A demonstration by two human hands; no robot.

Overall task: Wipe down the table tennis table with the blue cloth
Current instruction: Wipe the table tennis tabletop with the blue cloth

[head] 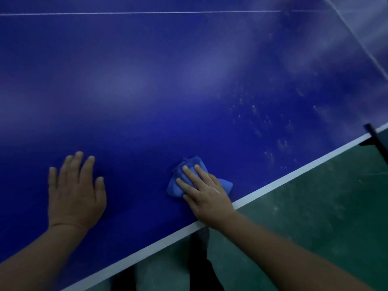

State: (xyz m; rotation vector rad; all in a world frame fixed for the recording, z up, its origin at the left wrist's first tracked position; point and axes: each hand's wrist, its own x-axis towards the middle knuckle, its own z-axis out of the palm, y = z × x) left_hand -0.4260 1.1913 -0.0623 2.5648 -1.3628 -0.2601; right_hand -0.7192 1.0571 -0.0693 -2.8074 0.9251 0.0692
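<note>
The blue table tennis table (168, 80) fills most of the view, with a white line along its near edge. A bunched blue cloth (174, 186) lies on the surface close to that edge. My right hand (204, 192) presses flat on the cloth with straight fingers. My left hand (74, 192) rests flat on the bare table to the left, fingers spread, apart from the cloth. Pale dusty specks (268, 127) and hazy smears mark the surface to the right of the cloth.
A green floor (315, 217) lies beyond the table's near edge at the lower right. A black net post clamp (375, 139) sits on the table edge at the far right. A white centre line (147, 12) runs across the top. Dark legs show under the edge.
</note>
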